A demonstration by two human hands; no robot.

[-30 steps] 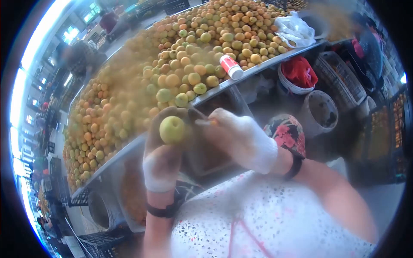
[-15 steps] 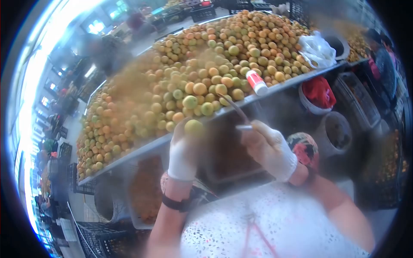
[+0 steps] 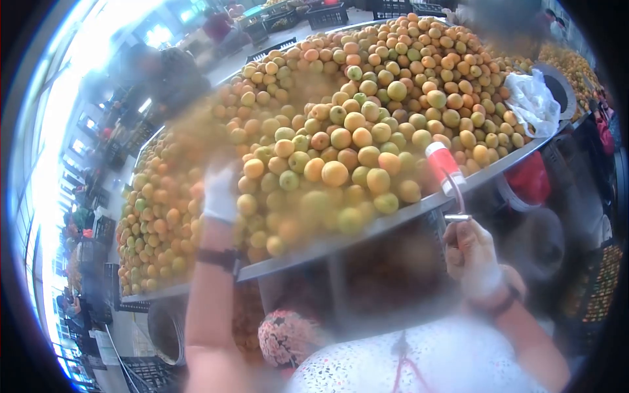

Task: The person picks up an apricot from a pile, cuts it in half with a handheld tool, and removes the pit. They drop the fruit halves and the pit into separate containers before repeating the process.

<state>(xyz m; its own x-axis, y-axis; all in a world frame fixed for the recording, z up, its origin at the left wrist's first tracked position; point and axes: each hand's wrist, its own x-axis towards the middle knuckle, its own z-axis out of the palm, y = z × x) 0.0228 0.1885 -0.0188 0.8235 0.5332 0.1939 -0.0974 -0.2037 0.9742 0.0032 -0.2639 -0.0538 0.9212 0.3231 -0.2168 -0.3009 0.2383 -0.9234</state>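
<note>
A large heap of round orange and green fruit (image 3: 334, 173), looking like apricots, covers the metal-edged table. My left hand (image 3: 221, 191), in a white glove, reaches over the heap at its left; lens blur hides its fingers and whatever they touch. Below the table's front edge, my right hand (image 3: 477, 255), also gloved, is closed around a small tool (image 3: 458, 217) with a short metallic crosspiece and a thin, curved pinkish strip rising from it. Just above that strip, a red-and-white bottle (image 3: 444, 169) lies tilted at the edge of the fruit.
A white plastic bag (image 3: 532, 105) lies at the heap's right end. Under the table edge sit a red cloth or bag (image 3: 529, 178) and a grey bin (image 3: 540, 239). At lower left stands another bin (image 3: 167, 331). Black crates (image 3: 325, 14) are behind the heap; people are in the background.
My left hand has moved left and forward over the heap; the yellow-green fruit it held no longer shows there. My right hand has shifted right and down with the tool, and the view has shifted.
</note>
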